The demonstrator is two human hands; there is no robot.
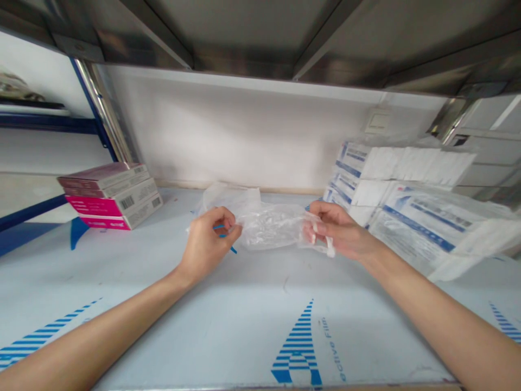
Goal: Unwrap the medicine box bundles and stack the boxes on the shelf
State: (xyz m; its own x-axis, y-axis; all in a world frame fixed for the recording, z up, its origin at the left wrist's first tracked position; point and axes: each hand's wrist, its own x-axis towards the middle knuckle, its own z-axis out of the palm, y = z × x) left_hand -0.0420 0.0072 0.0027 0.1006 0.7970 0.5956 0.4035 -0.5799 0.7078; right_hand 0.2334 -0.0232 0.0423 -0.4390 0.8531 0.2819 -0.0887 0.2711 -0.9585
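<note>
Head view, frame centre: left hand (pixel 207 240) and right hand (pixel 341 229), grip pinching, hold a plastic bag (pixel 271 225); hard pulling may tear it.

A plain white wall (pixel 244 136) closes the rear of the bay, palest across its middle and dimmer towards the sides; a square switch plate (pixel 378 121) is mounted at right. Above, the grey underside of an upper shelf (pixel 252 32) lies in shade, crossed by metal ribs (pixel 160 32). A shiny metal post (pixel 105 111) rises at left beside dark-blue framing (pixel 49 124). Below, a lower shelf (pixel 228 326) bears pale-blue film printed with striped blue emblems.
</note>
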